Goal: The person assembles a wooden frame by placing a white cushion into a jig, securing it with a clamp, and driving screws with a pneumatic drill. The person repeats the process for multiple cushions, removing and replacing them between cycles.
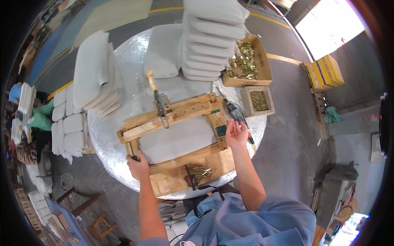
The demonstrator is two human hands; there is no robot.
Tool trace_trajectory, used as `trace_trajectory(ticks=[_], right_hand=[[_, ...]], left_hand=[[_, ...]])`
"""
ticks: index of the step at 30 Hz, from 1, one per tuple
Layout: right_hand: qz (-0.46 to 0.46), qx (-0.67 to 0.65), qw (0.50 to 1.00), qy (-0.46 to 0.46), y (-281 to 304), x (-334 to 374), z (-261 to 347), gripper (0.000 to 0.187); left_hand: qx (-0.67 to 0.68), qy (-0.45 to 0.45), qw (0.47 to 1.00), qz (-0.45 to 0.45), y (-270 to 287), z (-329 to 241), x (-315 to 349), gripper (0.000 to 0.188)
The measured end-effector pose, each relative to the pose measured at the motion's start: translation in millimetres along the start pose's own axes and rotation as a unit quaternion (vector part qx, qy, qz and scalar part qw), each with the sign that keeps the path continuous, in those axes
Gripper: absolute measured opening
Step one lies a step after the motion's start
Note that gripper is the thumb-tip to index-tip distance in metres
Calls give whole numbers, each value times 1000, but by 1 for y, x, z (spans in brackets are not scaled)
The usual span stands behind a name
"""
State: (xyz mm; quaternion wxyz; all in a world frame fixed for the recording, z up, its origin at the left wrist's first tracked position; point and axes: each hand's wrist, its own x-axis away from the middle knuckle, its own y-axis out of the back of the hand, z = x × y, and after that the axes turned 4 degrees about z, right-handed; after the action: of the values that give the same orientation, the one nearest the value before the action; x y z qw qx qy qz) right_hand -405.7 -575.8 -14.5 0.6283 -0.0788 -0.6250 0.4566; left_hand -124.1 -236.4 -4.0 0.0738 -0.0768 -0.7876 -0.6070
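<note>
Your left hand (138, 167) has its grip closed on the wooden jig's (176, 139) near-left corner handle, right hand (237, 133) open-fingered at its right edge, jig centred on the wrapped tabletop (123, 82), grey cushion (176, 137) inside.

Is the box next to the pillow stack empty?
No, the cardboard box beside the stacked white cushions is full of small brass-coloured metal pieces.

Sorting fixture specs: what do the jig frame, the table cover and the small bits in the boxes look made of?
Jig frame: bare light wood, grain and sawn edges visible, unpainted. Table cover: shiny silvery sheet, looks like foil or plastic film; which one is unclear. Bits in the boxes: yellow, glinting, probably brass-coloured metal hardware. The boxes look like brown cardboard.
</note>
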Motion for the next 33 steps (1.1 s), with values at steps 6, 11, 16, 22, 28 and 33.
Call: trace_trajectory(ticks=[6,11,16,22,28,33], right_hand=[[181,209,958,-82,-115,55,-87,59],[355,396,844,-71,-226,33,-205,60],[309,642,699,-67,-286,-22,-303,52],[267,670,693,15,-275,-57,-338,35],[251,677,691,30,-278,-56,-330,36],[424,585,645,250,-293,8,-316,44]], left_hand=[[16,10,1000,2,6,0,4,85],[17,3,1000,6,5,2,4,83],[4,5,1000,3,4,4,0,85],[12,9,1000,14,10,0,0,86],[10,9,1000,23,8,-4,2,84],[13,5,999,39,8,0,3,84]])
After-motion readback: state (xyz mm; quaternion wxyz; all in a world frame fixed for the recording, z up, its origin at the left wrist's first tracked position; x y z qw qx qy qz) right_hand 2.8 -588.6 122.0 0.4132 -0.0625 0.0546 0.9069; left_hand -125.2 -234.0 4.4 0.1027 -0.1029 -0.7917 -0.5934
